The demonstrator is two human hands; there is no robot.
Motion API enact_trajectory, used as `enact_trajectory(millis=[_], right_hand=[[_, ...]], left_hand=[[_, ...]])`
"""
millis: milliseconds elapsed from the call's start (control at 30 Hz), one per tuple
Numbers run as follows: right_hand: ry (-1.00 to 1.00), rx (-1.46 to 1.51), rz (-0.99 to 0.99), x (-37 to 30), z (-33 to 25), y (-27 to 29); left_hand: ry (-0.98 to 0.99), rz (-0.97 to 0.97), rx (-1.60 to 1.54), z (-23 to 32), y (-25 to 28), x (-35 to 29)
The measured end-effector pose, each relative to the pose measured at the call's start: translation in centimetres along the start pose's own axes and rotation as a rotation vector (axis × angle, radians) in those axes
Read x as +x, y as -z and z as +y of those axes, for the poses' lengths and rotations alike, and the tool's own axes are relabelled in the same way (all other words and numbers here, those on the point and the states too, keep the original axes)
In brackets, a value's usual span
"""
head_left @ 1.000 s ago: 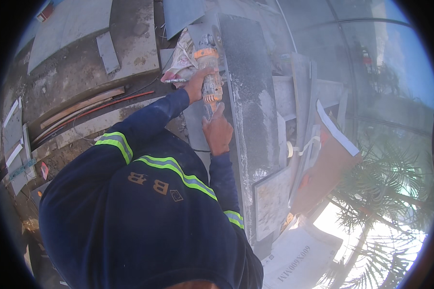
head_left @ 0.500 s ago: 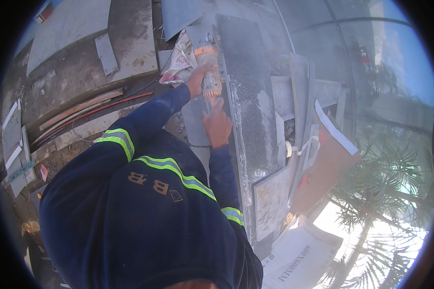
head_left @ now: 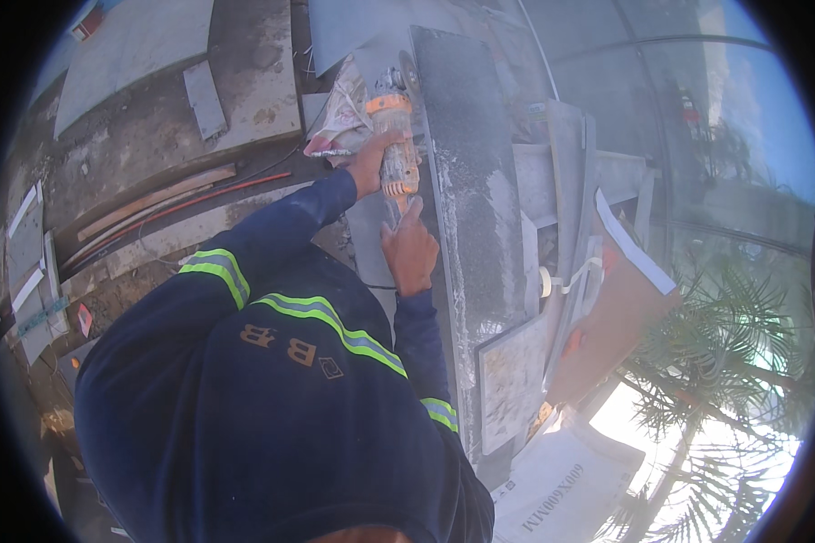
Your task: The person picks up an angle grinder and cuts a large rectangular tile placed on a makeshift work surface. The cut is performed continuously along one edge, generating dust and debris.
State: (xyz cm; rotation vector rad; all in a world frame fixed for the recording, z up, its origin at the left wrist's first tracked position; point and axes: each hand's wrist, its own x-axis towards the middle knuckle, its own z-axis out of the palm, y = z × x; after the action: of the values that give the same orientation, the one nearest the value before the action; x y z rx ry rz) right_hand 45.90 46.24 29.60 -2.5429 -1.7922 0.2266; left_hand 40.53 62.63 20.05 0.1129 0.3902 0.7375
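An orange-and-grey angle grinder (head_left: pixel 395 149), coated in dust, lies lengthwise in both my hands. My left hand (head_left: pixel 369 165) is closed round its body, while my right hand (head_left: pixel 411 251) grips the rear end nearer me. At the far end, the grinder's disc (head_left: pixel 410 71) stands at the left edge of a long dark stone slab (head_left: pixel 471 136). Haze blurs that end, so I cannot tell whether disc and slab touch. White dust streaks the slab along its left edge and lower part.
Left of the grinder lies a crumpled pale sack (head_left: pixel 342 113). Loose panels and a white tape roll (head_left: pixel 545 281) crowd the slab's right side, with a speckled tile (head_left: pixel 512 385) nearer me. Timber strips (head_left: pixel 154 206) and an orange cable lie left. Glass panes rise at right.
The grinder and both my hands have shifted slightly toward me along the slab's left edge. The disc shows more plainly now. My grip looks the same.
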Motion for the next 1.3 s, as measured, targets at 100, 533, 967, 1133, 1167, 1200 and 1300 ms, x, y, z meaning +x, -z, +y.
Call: enact_trajectory(millis=[100,533,967,1133,1167,1200,1300], right_hand=[[-0.005,-0.013,-0.005,-0.1,0.0,0.0],[0.0,0.025,0.003,1.9,0.1,-0.6],[-0.007,0.034,-0.004,0.3,0.2,0.0],[-0.044,0.017,-0.054,-0.4,0.0,0.3],[-0.039,0.014,-0.048,-0.4,0.0,0.3],[-0.034,0.012,-0.041,-0.4,0.0,0.3],[-0.021,0.028,-0.027,-0.3,0.2,0.2]], left_hand=[[0.011,-0.003,-0.009,-0.1,0.1,0.0],[-0.009,-0.028,0.009,0.6,0.5,2.1],[0.012,0.003,0.007,0.0,-0.2,0.0],[-0.001,0.023,0.021,-0.3,-0.3,-0.5],[-0.001,0.019,0.02,-0.3,-0.2,-0.5],[-0.002,0.015,0.019,-0.4,-0.2,-0.4],[0.001,0.004,0.01,-0.4,-0.1,-0.1]])
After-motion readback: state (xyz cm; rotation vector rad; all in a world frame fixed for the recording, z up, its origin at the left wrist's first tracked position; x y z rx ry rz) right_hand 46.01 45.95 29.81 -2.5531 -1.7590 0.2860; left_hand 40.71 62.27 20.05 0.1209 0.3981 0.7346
